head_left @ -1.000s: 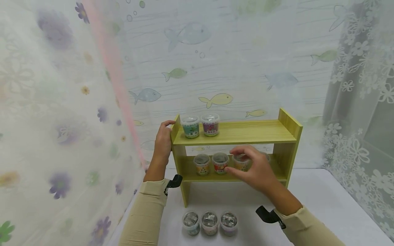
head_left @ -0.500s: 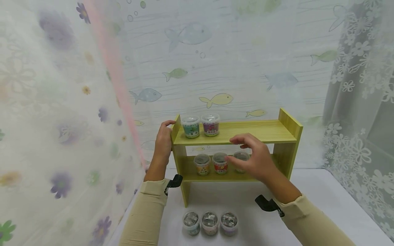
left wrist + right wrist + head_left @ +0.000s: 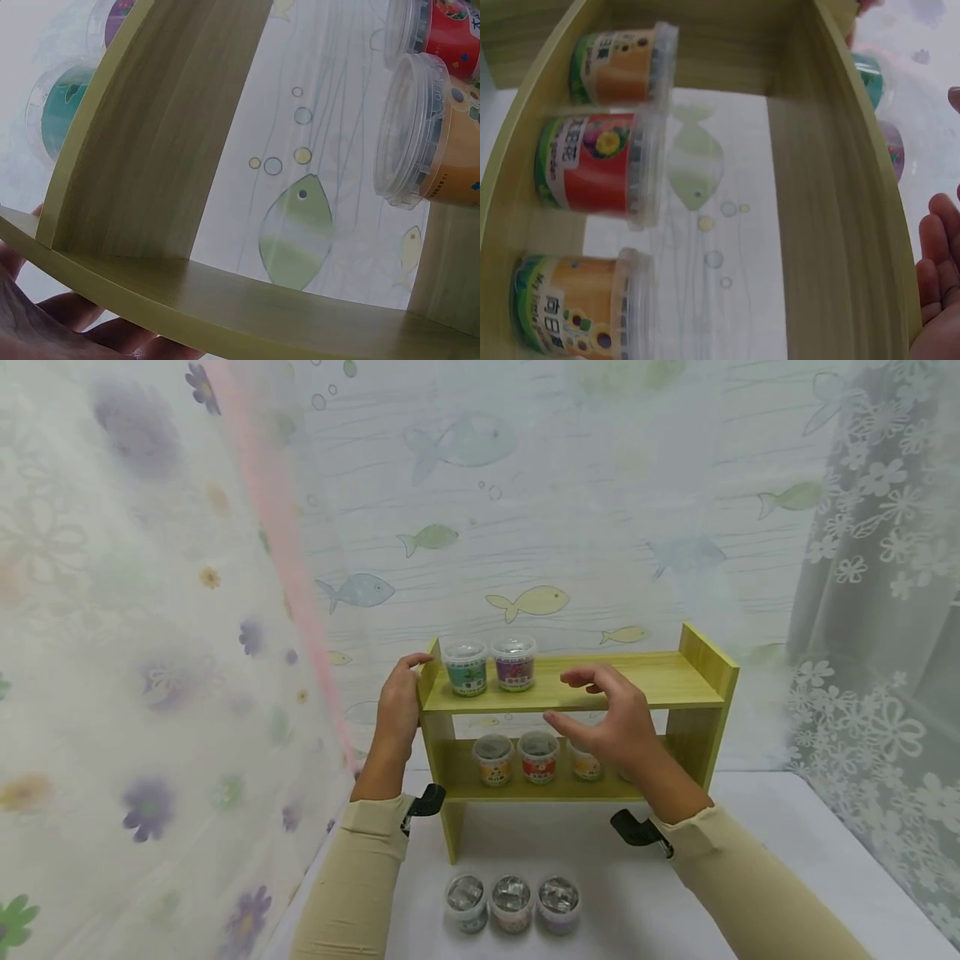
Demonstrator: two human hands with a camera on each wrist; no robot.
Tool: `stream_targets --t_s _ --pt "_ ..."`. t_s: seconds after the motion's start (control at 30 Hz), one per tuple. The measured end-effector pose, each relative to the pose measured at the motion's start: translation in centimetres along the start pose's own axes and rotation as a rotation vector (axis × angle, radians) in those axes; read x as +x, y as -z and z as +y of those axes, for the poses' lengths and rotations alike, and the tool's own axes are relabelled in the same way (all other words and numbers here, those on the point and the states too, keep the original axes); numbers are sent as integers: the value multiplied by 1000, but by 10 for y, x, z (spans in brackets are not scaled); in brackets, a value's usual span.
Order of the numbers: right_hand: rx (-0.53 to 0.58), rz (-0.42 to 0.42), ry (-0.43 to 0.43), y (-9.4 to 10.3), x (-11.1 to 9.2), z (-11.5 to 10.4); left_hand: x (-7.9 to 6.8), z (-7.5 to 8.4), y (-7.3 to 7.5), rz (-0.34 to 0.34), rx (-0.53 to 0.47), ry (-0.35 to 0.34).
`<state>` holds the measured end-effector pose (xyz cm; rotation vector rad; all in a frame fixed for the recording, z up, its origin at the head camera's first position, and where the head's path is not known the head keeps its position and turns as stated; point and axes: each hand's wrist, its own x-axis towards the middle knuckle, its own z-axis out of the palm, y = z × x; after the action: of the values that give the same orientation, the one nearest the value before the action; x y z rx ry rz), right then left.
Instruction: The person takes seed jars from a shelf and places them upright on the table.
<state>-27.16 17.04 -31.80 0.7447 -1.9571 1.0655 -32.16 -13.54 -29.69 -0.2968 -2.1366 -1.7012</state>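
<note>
My left hand [image 3: 397, 706] grips the left side panel of a yellow-green wooden shelf [image 3: 600, 681]; in the left wrist view its fingers [image 3: 71, 309] lie along the panel's outer side. My right hand [image 3: 618, 718] is in front of the upper board, thumb and fingers spread apart with nothing between them. On the upper board, at the left, stand a teal-labelled tub [image 3: 466, 670] and a purple-labelled tub [image 3: 514, 665], both with clear lids. Below are an orange-labelled tub [image 3: 493, 762], a red-labelled tub [image 3: 537, 760] and another orange-labelled tub [image 3: 584, 764], the last partly behind my right hand.
On the white tabletop [image 3: 757, 835] before the shelf, three tubs stand in a row: a left tub [image 3: 467, 906], a middle tub [image 3: 512, 906] and a right tub [image 3: 558, 907]. A fish-patterned curtain [image 3: 615, 527] hangs behind the shelf.
My right hand has risen from in front of the lower tubs to the level of the upper board, uncovering more of the third tub's label. The left hand stays at the shelf's side.
</note>
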Motion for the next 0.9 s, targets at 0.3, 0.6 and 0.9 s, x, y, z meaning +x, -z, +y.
stream_targets --t_s 0.3,0.6,0.9 --pt "-1 -29 -42 -1 4 -1 2 -3 0 27 59 -24" --pt "29 -163 -233 -1 31 -11 -1 0 1 29 38 -3" --pt "175 -259 -438 -9 61 -6 0 -2 1 23 35 -7"
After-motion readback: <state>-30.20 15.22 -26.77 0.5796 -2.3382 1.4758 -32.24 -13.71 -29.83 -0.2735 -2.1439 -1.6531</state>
